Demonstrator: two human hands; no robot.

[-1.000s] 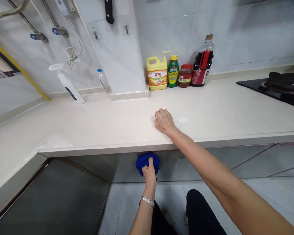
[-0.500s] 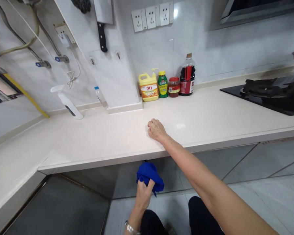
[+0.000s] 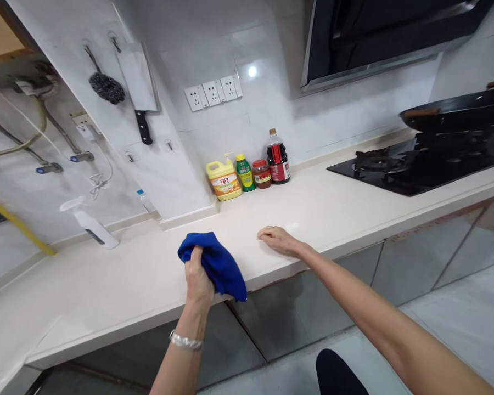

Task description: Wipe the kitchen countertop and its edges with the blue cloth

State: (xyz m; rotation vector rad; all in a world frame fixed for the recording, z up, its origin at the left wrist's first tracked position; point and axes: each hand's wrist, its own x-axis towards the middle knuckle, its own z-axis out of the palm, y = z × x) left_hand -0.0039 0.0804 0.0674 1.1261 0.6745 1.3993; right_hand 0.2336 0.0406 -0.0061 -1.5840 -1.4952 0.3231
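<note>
My left hand (image 3: 198, 280) is closed round a bunched blue cloth (image 3: 218, 263), held up just above the front part of the cream countertop (image 3: 140, 274). A silver bracelet sits on that wrist. My right hand (image 3: 276, 240) rests palm down on the countertop near its front edge, fingers curled a little and holding nothing. Both arms reach in from the lower edge of the view.
At the back wall stand a yellow detergent jug (image 3: 224, 180), a green bottle (image 3: 244, 172), a red-lidded jar (image 3: 262, 174) and a dark sauce bottle (image 3: 277, 157). A white spray bottle (image 3: 91, 226) lies at left. A gas hob (image 3: 411, 164) with a black pan (image 3: 456, 109) is at right. A cleaver (image 3: 138, 88) hangs on the wall.
My left hand has lifted the blue cloth from under the counter's edge to above the countertop. The view has tilted upward. My right hand stays on the counter.
</note>
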